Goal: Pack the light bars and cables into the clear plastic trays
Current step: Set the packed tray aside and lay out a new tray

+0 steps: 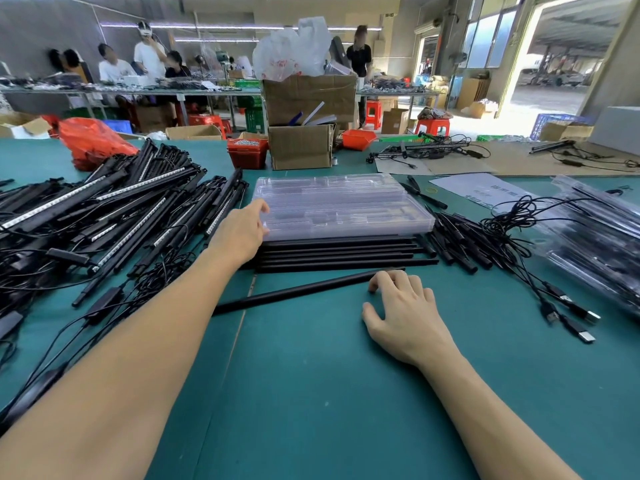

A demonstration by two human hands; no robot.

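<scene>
A stack of clear plastic trays lies mid-table on the green mat. My left hand touches the stack's left end, fingers at its edge. In front of the stack lie several black tubes in a row. One black tube lies slanted, apart from the row; my right hand rests on its right end with its fingertips, palm down. A big heap of black light bars with cables fills the left side. Short black pieces with USB cables lie to the right.
Packed clear trays are piled at the far right. Behind the stack stand a cardboard box, a red bin and a red bag. A paper sheet lies at the back right. People work at tables in the background.
</scene>
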